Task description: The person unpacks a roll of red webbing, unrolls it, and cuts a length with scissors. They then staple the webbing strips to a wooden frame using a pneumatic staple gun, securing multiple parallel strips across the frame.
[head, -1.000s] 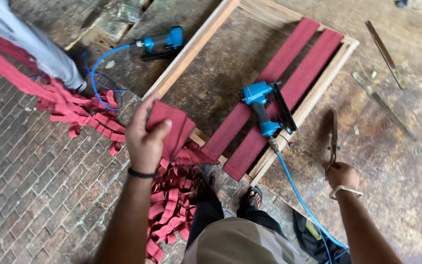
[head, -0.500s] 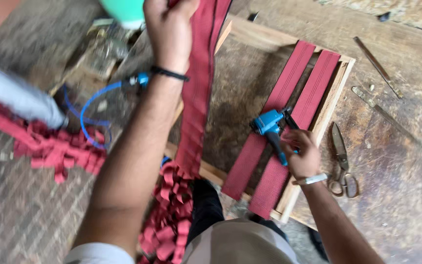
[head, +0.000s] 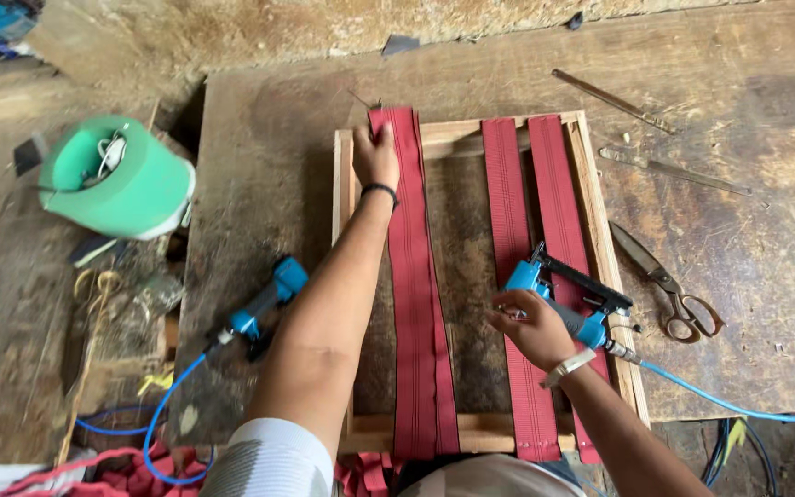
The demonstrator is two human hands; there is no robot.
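**Ana:** What is the left hand (head: pixel 376 155) doing?

**Ben:** It presses down flat on the top end of a long red strap (head: pixel 416 276), up at twelve o'clock. The fingers are bent over the strap, right on the far rail of the wooden frame (head: pixel 342 193).

**Ana:** And the right hand (head: pixel 531 327)?

**Ben:** It is curled around the handle of a blue staple gun (head: pixel 568 294), down at five o'clock. The gun rests on two more red straps (head: pixel 531 230) that run side by side across the frame.

**Ana:** Where does the long strap go?

**Ben:** From the far rail down to the near rail, at six o'clock.

**Ana:** What else is close?

**Ben:** Scissors (head: pixel 669 285) lie at three o'clock on the worktable (head: pixel 738 184). A second blue gun (head: pixel 264 304) lies at eight o'clock. A green tub (head: pixel 117 179) sits at ten o'clock.
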